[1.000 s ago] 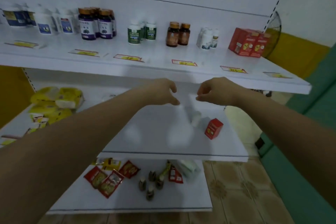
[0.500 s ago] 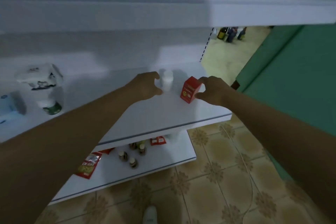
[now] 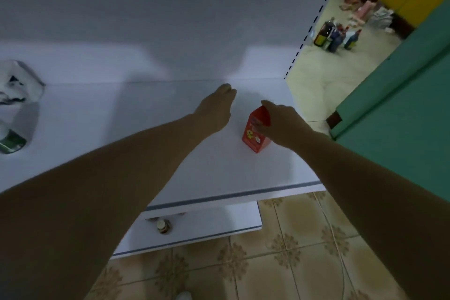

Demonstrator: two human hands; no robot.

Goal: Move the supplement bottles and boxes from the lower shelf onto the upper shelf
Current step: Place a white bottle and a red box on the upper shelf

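A small red box [image 3: 254, 137] stands upright on the white lower shelf [image 3: 219, 173], right of centre. My right hand [image 3: 282, 124] grips the box from the right, with the thumb on its front face and fingers over its top. Just left of the box, my left hand [image 3: 215, 109] reaches toward the back of the shelf, fingers bunched and pointing away from me. The white bottle that stood there is hidden, and I cannot tell whether the left hand holds it. The upper shelf is out of view.
A crumpled white bag with a green base [image 3: 14, 105] sits at the shelf's far left. One small brown bottle [image 3: 163, 226] shows on the bottom shelf [image 3: 219, 224]. Several dark bottles [image 3: 333, 34] stand on the tiled floor behind. A green panel [image 3: 401, 105] is at the right.
The view has dropped and closed in on the lower shelf. My right hand has closed on the red box. My left hand has moved over the spot where the white bottle stood, hiding it.
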